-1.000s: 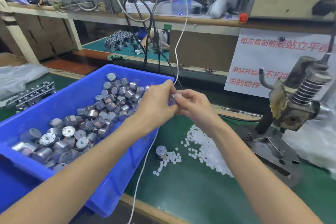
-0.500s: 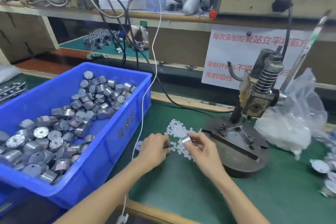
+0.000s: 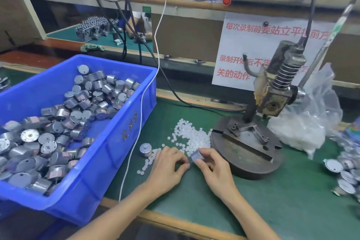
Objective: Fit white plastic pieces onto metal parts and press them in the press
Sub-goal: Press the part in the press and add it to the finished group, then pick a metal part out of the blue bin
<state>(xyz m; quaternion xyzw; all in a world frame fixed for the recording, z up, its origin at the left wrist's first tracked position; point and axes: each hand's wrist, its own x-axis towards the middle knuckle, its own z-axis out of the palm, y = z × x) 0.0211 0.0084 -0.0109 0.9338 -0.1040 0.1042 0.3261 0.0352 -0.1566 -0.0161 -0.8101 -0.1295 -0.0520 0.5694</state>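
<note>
Right hand pinches one metal part just right of the left hand, whose curled fingertips meet the mat at the near edge of the white plastic pieces; whether they hold one cannot be told. Press lies just right of the held part, nearer the right hand. Count: one part held, one spare part on the mat; white pieces too many to count.

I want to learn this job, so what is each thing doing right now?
Right hand, holds a metal part.
Left hand, fingers curled over the mat; whether it holds anything is hidden.
Press, raised, not pressing.
Blue bin, holds many metal parts.
Loose metal part, standing alone on the mat.
White pieces, scattered on the mat.
</note>
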